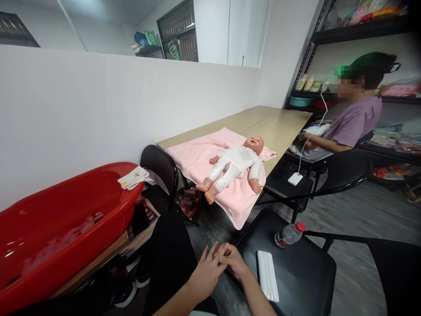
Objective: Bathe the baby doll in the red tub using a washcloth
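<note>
My left hand (208, 270) and my right hand (234, 262) meet in front of my lap. The fingers of the left are stretched and partly spread, with nothing in them. Curled fingers of the right rest around the left fingertips; some of the contact is hidden. Beyond them, a baby doll (235, 160) in a white outfit lies face up on a pink towel (194, 151). The towel hangs over the near end of the table (279, 120). Neither hand touches the doll.
To the left stands a red tub (108, 175) with a folded cloth (133, 177) on its rim. A bottle (289, 235) and a white power bank (267, 275) lie on the black chair (305, 281). Another person (357, 114) sits at the right, beside shelves (365, 33).
</note>
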`<state>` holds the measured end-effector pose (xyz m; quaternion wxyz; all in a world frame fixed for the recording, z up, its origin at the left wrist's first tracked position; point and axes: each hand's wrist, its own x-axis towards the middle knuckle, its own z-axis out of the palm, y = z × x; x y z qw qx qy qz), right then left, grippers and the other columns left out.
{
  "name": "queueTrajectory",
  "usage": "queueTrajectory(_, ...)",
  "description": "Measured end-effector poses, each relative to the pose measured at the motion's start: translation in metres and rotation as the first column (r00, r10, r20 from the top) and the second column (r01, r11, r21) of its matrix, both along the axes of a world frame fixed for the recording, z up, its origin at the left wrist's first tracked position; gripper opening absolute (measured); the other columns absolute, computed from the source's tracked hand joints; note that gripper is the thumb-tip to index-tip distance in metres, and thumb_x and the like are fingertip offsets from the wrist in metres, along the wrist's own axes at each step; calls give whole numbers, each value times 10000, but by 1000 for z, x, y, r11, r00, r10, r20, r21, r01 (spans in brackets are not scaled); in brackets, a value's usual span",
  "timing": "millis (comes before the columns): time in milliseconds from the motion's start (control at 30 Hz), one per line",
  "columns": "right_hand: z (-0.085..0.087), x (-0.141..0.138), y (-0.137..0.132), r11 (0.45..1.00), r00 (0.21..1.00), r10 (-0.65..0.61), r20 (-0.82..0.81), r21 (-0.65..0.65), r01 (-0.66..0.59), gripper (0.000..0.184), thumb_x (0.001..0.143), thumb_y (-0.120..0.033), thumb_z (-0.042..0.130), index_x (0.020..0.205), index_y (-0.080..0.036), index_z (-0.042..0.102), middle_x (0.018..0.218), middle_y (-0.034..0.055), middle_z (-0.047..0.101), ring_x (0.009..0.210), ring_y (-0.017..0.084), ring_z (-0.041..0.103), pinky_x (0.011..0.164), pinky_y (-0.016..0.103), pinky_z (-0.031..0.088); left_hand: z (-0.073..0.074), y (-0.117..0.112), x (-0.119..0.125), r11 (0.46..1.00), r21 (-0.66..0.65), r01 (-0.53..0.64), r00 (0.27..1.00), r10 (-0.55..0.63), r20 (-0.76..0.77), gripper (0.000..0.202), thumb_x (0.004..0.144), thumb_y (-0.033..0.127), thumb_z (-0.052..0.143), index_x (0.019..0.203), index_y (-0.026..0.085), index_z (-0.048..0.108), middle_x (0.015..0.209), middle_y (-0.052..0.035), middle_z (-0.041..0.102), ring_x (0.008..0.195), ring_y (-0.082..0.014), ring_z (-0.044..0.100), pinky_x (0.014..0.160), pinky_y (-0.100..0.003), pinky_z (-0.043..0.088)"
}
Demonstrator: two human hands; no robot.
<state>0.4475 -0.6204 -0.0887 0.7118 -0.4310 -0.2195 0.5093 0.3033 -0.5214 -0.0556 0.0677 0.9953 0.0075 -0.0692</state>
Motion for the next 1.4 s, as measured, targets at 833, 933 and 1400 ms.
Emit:
queueTrajectory(833, 109, 67, -43, 818, 792, -545, 276, -34, 575, 581, 912, -740, 759, 1194, -232, 774, 957, 81, 814, 844, 230, 693, 889, 376, 576, 230, 76, 17, 964, 234, -129, 964, 66, 257, 747, 979, 241, 819, 1662, 349, 537, 1843, -148, 275, 1700, -466, 195, 1278, -838, 178)
queueTrajectory(933, 133, 148, -46, 663, 640, -741, 203, 69, 746, 537, 871, -651, 826, 1194, -232, 730, 1104, 72, 818, 973, 227, 733, 930, 369, 591, 227, 99, 55, 951, 272, -145, 942, 48, 333, 769, 1044, 463, 746, 1732, 289, 448, 1845, -207, 220, 1702, -470, 178, 1259, -855, 202)
queueTrajectory(1400, 223, 351, 112, 853, 840, -521, -153, -135, 504, 403, 1053, -437, 468, 856, -205, 732, 929, 131, 784, 1031, 301, 777, 1092, 479, 604, 198, 120, 152, 931, -74, -358, 920, 365, 144, 992, 1001, 730, 586, 1823, 298, 235, 1872, 6, 151, 1679, -583, -25, 1255, -906, 116)
